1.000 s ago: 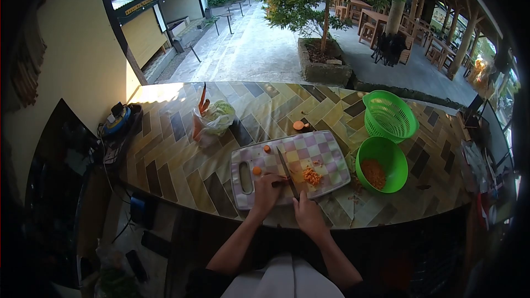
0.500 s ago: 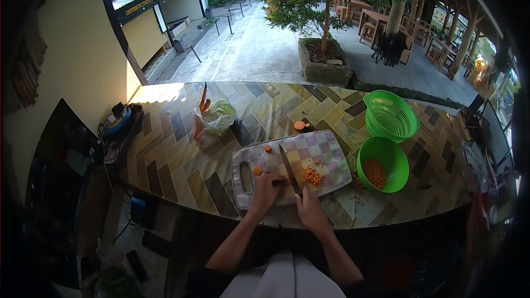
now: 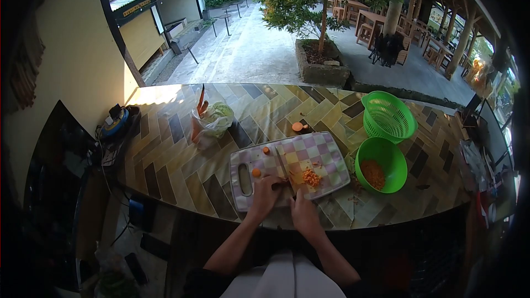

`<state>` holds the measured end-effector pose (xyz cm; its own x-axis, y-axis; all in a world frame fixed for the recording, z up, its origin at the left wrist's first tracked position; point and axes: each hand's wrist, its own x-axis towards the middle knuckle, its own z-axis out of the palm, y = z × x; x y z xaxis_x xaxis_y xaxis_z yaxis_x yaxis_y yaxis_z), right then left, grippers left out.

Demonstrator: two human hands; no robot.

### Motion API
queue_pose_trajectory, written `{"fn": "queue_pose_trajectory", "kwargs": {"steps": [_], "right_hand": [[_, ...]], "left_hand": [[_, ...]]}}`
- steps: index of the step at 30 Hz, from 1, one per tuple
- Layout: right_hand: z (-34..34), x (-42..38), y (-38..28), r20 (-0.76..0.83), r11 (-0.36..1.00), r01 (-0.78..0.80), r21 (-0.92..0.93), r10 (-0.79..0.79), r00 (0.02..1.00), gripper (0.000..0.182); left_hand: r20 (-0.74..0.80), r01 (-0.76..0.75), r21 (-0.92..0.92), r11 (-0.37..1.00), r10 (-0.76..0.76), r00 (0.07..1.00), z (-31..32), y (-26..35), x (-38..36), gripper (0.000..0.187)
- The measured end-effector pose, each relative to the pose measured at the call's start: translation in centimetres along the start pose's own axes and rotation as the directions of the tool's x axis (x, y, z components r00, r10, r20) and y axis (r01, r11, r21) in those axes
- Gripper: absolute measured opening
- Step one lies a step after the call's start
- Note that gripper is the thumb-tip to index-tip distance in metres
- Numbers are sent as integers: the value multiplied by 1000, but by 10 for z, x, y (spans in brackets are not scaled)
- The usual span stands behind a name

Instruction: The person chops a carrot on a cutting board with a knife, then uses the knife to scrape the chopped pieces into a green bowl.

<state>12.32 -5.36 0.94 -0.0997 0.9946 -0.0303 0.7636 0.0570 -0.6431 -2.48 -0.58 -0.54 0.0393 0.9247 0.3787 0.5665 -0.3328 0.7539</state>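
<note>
Diced carrot (image 3: 312, 177) is heaped on the checkered cutting board (image 3: 326, 149), just beyond the right hand (image 3: 305, 212), by which a kitchen knife (image 3: 282, 161) is gripped, its blade pointed away from both hands. The left hand (image 3: 266, 194) is curled beside the blade, probably so that a carrot piece can be steadied; whatever lies under its fingertips is mostly covered, and whether it is gripped cannot be told. Two carrot chunks (image 3: 256, 172) are set beyond the left hand, apparently to leave the blade room. A green bowl (image 3: 396, 165) holding carrot bits (image 3: 372, 174) is placed right of the right hand, seemingly for easy reach. The knife's handle is largely hidden by the right hand, and the contents of the plastic bag (image 3: 220, 120), beyond the left hand, are partly veiled.
</note>
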Motion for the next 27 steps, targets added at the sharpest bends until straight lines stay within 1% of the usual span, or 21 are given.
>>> {"fn": "queue_pose_trajectory", "kwargs": {"steps": [2, 5, 7, 8, 10, 11, 13, 14, 15, 16, 17, 18, 19, 20, 21, 23, 25, 26, 27], "right_hand": [[-9, -1, 9, -17, 1000, 13, 3, -13, 1000, 28], [-25, -8, 13, -64, 1000, 16, 4, -15, 998, 28], [-36, -14, 14, -110, 999, 10, 38, -6, 994, 28], [-40, -16, 16, -101, 1000, 9, 26, -6, 995, 28], [-47, -18, 20, -84, 1000, 7, 4, -7, 996, 31], [-50, -20, 22, -109, 999, 49, -14, -51, 993, 31], [-54, -23, 26, -155, 990, 133, -51, -139, 978, 31], [-56, -24, 26, -154, 987, 147, -71, -157, 976, 32], [-59, -26, 26, -151, 983, 162, -92, -174, 973, 33], [-61, -27, 25, -149, 978, 177, -112, -192, 970, 34], [-63, -28, 23, -146, 978, 179, -105, -193, 970, 35], [-66, -29, 20, -144, 978, 182, -97, -195, 970, 36], [-67, -30, 19, -142, 978, 186, -91, -197, 970, 37], [-68, -31, 19, -140, 976, 199, -92, -210, 968, 38], [-69, -32, 20, -141, 973, 210, -94, -222, 965, 39], [-72, -35, 23, -140, 967, 228, -111, -242, 960, 39], [-74, -39, 25, -133, 961, 242, -136, -260, 956, 38], [-76, -41, 25, -139, 966, 230, -120, -246, 959, 36], [-77, -42, 23, -145, 970, 219, -104, -233, 962, 34]], "left_hand": [[6, -54, 34, 998, 54, 999, 0, 4, -2, 20], [58, 71, -104, 992, -66, 996, -6, 14, -5, 22], [45, 63, -136, 989, -57, 997, -10, 9, -4, 22], [40, 58, -152, 987, -53, 998, -11, 7, -4, 23], [-138, -25, -165, 986, 2, 990, -13, 5, -2, 24], [-225, -66, -166, 984, 28, 974, -14, 4, -2, 25], [-271, -222, -12, 975, 211, 939, -28, 23, 5, 28], [-282, -293, 68, 954, 300, 911, -35, 31, 11, 29], [-142, -357, 48, 933, 360, 922, -40, 35, 19, 30], [-2, -417, 20, 909, 417, 909, -45, 39, 29, 31], [137, -471, -16, 882, 469, 872, -49, 41, 36, 31], [254, -410, -80, 909, 416, 873, -50, 42, 41, 32], [370, -338, -135, 932, 364, 855, -49, 41, 44, 33], [482, -259, -179, 949, 314, 818, -48, 40, 48, 34], [559, -197, -186, 963, 268, 784, -48, 38, 54, 33], [705, -70, -184, 980, 182, 685, -46, 35, 64, 32], [769, 12, -204, 979, 153, 621, -45, 35, 70, 29], [799, 54, -210, 976, 139, 585, -44, 36, 73, 27], [810, 48, -197, 979, 136, 570, -43, 37, 76, 26]]}}
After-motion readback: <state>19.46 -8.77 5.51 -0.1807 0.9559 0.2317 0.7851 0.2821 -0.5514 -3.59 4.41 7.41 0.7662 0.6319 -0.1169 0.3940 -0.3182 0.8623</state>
